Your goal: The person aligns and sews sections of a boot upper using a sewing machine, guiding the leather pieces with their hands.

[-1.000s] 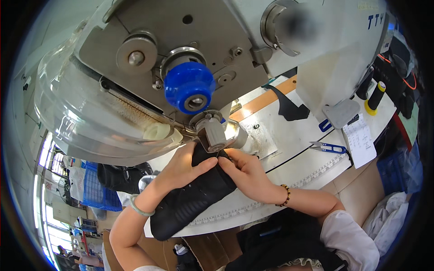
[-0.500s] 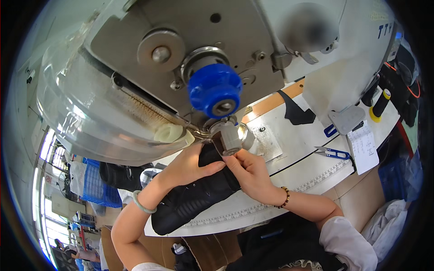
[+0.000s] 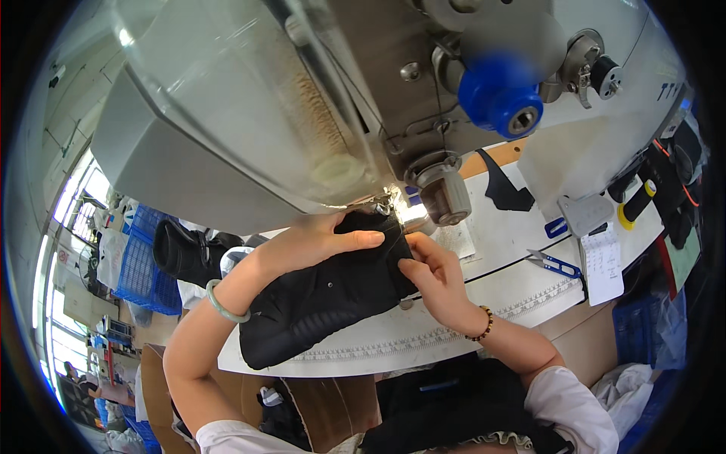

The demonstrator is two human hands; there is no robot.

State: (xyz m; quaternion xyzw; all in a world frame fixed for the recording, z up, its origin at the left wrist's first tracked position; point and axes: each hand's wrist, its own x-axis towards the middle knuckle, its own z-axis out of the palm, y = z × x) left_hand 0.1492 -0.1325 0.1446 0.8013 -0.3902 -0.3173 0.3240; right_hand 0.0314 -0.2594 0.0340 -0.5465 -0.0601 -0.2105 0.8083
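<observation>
A black padded fabric piece (image 3: 325, 303) lies on the white sewing table (image 3: 454, 325), its far end under the sewing machine head (image 3: 318, 98). My left hand (image 3: 318, 240) lies flat on the top of the fabric close to the needle area, fingers stretched toward the right. My right hand (image 3: 432, 276) pinches the fabric's right edge just below the machine's metal cylinder (image 3: 446, 193). A pale green bangle sits on my left wrist, a bead bracelet on my right. The needle itself is hidden behind the fabric and my fingers.
Blue-handled snips (image 3: 556, 263) lie on the table to the right, beside a paper sheet (image 3: 603, 261) and a grey metal plate (image 3: 584, 214). A cut black fabric shape (image 3: 505, 189) rests further back. Blue crates (image 3: 144, 257) and more black fabric (image 3: 185, 253) stand on the left.
The view has swung so the machine head fills more of the picture and its blue knob sits further right. Both hands stay on the black fabric at the needle.
</observation>
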